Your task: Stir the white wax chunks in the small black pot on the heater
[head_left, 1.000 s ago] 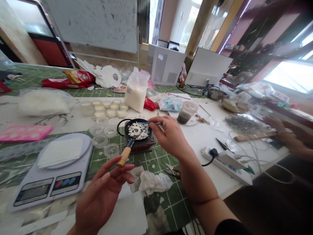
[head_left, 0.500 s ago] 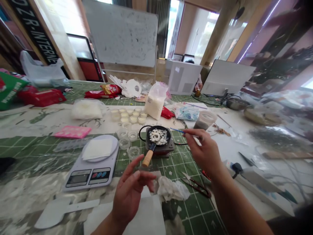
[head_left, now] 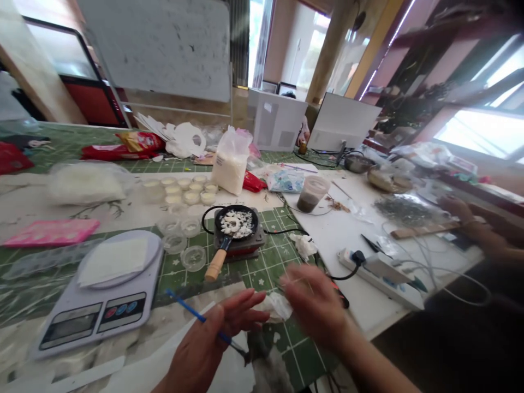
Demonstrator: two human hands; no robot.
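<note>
My left hand (head_left: 208,338) has a thin blue paintbrush (head_left: 192,310) between thumb and palm side, its dark bristle end pointing down to the right and its fingers stretched out. To its right hovers my right hand (head_left: 313,305), smeared by motion, so its fingers are hard to read. Crumpled white tissue (head_left: 278,307) lies on the table between and behind the hands. Beyond them a small black pan (head_left: 256,226) with a wooden handle sits on a little electric hot plate (head_left: 241,248). White flakes (head_left: 241,221) and a curved white piece fill the pan.
At left stands a kitchen scale (head_left: 153,273) bearing white sheets. Clear cups (head_left: 193,257) and several cream-filled cups (head_left: 191,196) are behind it. A bag of white granules (head_left: 229,169) stands farther back. At right are a power strip (head_left: 382,281), a cup of dark material (head_left: 311,194) and another person's arm (head_left: 487,234).
The blue brush has passed from my right hand to my left. My right hand has come down and left, near the tissue. The view has turned to the right.
</note>
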